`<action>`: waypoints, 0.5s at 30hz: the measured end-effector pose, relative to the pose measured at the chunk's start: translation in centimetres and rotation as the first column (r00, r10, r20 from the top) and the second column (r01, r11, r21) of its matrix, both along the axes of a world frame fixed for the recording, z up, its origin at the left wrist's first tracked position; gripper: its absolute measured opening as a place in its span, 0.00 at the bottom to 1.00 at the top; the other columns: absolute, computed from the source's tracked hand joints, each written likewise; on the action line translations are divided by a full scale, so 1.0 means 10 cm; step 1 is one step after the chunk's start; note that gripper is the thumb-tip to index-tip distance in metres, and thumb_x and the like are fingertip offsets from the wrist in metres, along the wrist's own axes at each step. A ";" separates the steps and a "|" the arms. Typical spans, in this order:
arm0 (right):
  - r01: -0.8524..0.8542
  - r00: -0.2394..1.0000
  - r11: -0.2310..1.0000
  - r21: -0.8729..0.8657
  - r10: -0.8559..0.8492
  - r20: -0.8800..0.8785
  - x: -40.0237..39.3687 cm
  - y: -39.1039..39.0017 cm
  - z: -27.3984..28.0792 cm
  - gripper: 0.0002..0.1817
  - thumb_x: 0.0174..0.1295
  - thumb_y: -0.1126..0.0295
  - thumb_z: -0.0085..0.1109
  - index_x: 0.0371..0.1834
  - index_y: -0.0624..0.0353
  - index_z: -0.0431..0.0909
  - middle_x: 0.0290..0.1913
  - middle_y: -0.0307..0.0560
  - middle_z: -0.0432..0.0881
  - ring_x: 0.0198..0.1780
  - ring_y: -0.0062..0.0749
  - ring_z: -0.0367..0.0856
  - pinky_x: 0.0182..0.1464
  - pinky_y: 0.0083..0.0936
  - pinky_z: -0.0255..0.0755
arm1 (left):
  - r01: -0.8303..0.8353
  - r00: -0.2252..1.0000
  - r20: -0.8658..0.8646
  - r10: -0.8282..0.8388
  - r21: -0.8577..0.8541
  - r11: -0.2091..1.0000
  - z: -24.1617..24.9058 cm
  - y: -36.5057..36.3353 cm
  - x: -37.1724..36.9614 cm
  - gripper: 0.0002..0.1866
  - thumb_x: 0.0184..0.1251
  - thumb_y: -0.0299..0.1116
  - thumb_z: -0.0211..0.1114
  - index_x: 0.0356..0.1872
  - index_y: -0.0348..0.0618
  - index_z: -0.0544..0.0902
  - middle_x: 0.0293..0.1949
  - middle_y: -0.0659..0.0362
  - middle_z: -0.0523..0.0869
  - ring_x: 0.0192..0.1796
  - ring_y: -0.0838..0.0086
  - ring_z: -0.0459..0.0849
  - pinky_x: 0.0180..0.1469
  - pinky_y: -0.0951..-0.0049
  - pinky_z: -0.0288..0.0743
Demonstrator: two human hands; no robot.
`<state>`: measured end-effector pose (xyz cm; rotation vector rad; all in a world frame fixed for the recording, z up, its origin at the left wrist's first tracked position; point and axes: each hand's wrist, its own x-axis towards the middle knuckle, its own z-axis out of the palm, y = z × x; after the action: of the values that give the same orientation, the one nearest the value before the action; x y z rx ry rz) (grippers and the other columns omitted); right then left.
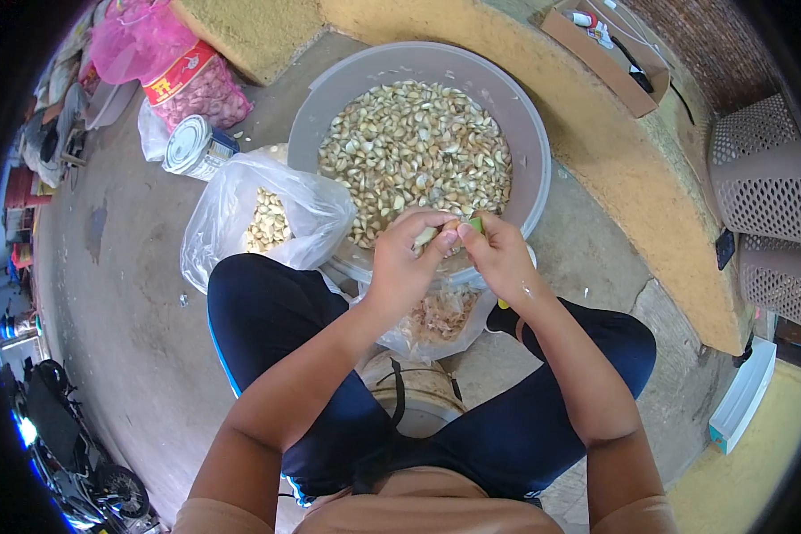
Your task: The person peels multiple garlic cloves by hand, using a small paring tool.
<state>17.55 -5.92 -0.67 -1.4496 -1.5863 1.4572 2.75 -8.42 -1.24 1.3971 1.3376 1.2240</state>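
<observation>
My left hand (407, 258) is closed around a garlic clove (425, 238), over the near edge of a wide grey basin (532, 133). My right hand (502, 260) touches it at the fingertips and grips a small green-handled tool (477, 224), which looks like a paring knife; its blade is hidden. Many unpeeled-looking garlic cloves (409, 151) fill the basin, seemingly in water. Left of it, a clear plastic bag (214, 218) contains pale peeled cloves (269, 221). Below my hands, another plastic bag holds brownish garlic skins (440, 319).
A paint-type can (196, 147) and a pink mesh sack of garlic (206, 93) stand at the upper left. A yellow ledge (614, 178) curves behind the basin, bearing a cardboard box (605, 58). Plastic crates (764, 178) are at right, a motorcycle (71, 445) at lower left.
</observation>
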 end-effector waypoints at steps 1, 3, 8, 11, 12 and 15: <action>0.000 1.000 1.000 -0.007 0.000 -0.006 0.00 0.00 0.00 0.21 0.59 0.57 0.52 0.25 0.68 0.71 0.17 0.48 0.72 0.22 0.24 0.67 0.26 0.26 0.63 | -0.004 1.000 0.028 0.005 -0.023 1.000 -0.01 0.00 0.01 0.08 0.54 0.26 0.63 0.36 0.37 0.80 0.35 0.55 0.81 0.40 0.68 0.79 0.45 0.73 0.70; 0.001 1.000 1.000 -0.021 -0.001 -0.019 -0.01 -0.01 0.00 0.20 0.60 0.57 0.51 0.26 0.68 0.72 0.18 0.49 0.73 0.22 0.25 0.68 0.27 0.26 0.64 | -0.011 0.996 0.084 0.017 -0.069 0.998 -0.05 -0.01 0.02 0.08 0.54 0.25 0.63 0.36 0.37 0.80 0.35 0.54 0.81 0.40 0.68 0.79 0.45 0.73 0.70; 0.015 1.000 0.999 -0.048 -0.015 -0.002 -0.03 -0.03 0.01 0.19 0.60 0.58 0.50 0.29 0.68 0.73 0.19 0.49 0.75 0.23 0.27 0.71 0.28 0.27 0.65 | -0.075 0.997 0.000 0.075 0.004 0.997 -0.01 -0.05 0.05 0.08 0.54 0.25 0.63 0.36 0.36 0.79 0.35 0.54 0.81 0.39 0.67 0.80 0.44 0.73 0.71; 0.028 0.999 0.997 -0.074 -0.029 -0.014 -0.05 -0.03 0.01 0.19 0.60 0.58 0.49 0.30 0.68 0.73 0.20 0.50 0.75 0.24 0.28 0.71 0.29 0.27 0.66 | -0.090 0.995 -0.042 0.093 0.053 0.994 0.00 -0.04 0.05 0.08 0.54 0.25 0.63 0.36 0.36 0.79 0.35 0.53 0.81 0.39 0.66 0.80 0.43 0.73 0.71; 0.033 0.999 0.996 -0.084 -0.035 -0.022 -0.06 -0.03 0.00 0.19 0.60 0.58 0.49 0.30 0.68 0.73 0.21 0.50 0.75 0.24 0.29 0.72 0.30 0.27 0.66 | -0.093 0.994 -0.052 0.097 0.069 0.993 0.00 -0.04 0.06 0.08 0.54 0.25 0.63 0.36 0.36 0.79 0.35 0.53 0.81 0.39 0.66 0.80 0.43 0.73 0.71; 0.021 0.999 0.998 -0.066 -0.019 0.040 -0.05 -0.02 -0.04 0.19 0.60 0.58 0.49 0.30 0.68 0.74 0.21 0.51 0.76 0.25 0.29 0.72 0.30 0.27 0.66 | -0.098 0.990 -0.090 0.106 0.086 0.991 0.02 -0.05 0.06 0.08 0.54 0.25 0.63 0.36 0.36 0.79 0.34 0.53 0.80 0.38 0.66 0.80 0.43 0.73 0.71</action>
<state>17.09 -6.14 -1.06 -1.5357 -1.5559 1.4911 3.30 -8.90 -1.02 1.4751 1.4539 1.3068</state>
